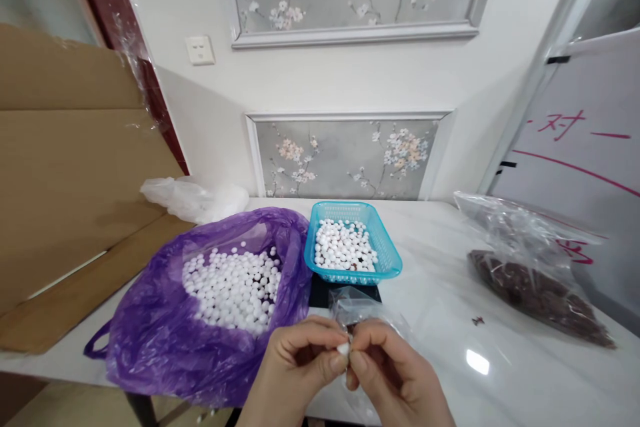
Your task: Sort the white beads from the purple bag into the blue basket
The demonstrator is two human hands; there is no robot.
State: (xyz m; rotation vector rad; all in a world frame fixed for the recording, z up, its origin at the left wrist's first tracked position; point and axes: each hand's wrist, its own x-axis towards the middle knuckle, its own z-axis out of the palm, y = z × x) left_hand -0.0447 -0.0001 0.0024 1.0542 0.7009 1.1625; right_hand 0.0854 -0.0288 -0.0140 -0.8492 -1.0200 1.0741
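Between thumb and forefinger, my left hand [304,365] pinches a small white ball [343,349]. Closed against it from the other side is my right hand [395,370], its fingertips touching or nearly touching the ball; what they grip is too small and hidden to make out. Under both hands lies a clear plastic bag [367,310], with something dark brown partly showing. To the left, an open purple plastic bag [165,347] holds many loose white balls [235,290]. Beyond my hands stands a blue plastic basket [390,260] with more white balls [345,245] in it.
A clear bag of dark brown pieces [540,293] rests at the right. Tiny brown pieces [479,321] lie on the white table [430,320]. A black flat object [320,292] sits under the basket. Cardboard [75,173] stands at left, near white plastic [195,199].
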